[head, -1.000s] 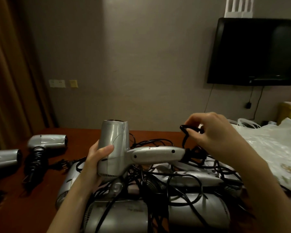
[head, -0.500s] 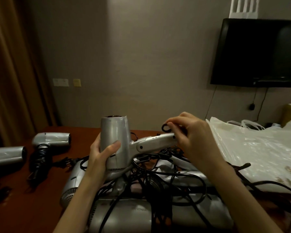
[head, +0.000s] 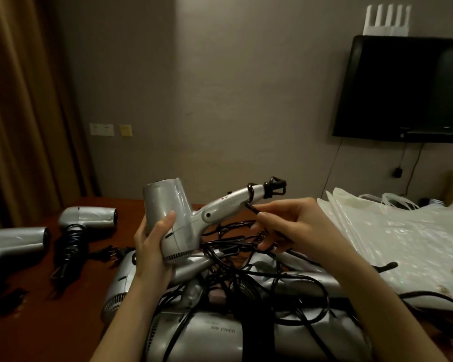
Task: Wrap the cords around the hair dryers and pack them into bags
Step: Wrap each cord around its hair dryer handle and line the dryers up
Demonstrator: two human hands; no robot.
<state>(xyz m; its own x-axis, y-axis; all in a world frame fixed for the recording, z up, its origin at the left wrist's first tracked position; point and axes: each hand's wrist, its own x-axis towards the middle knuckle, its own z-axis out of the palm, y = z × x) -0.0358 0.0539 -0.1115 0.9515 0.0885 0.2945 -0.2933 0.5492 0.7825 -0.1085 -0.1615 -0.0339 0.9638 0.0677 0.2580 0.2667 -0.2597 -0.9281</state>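
Note:
My left hand (head: 153, 239) grips the barrel of a silver hair dryer (head: 173, 218), held up over the table with its handle pointing up and right. A black cord (head: 270, 188) loops round the end of that handle. My right hand (head: 296, 226) pinches the cord just under the handle. Beneath both hands lies a pile of silver hair dryers (head: 215, 333) tangled in loose black cords. White plastic bags (head: 392, 239) lie flat at the right.
Two more silver dryers lie on the dark red table (head: 37, 322) at the left: one (head: 89, 218) with its cord bundled below it, the other (head: 13, 241) at the frame's edge. A wall-mounted TV (head: 406, 87) hangs at the upper right, and a curtain (head: 19, 105) at the left.
The dryer's handle has tilted upward. My right hand has carried the cord from above the handle's end round to beneath it, leaving a loop on the handle.

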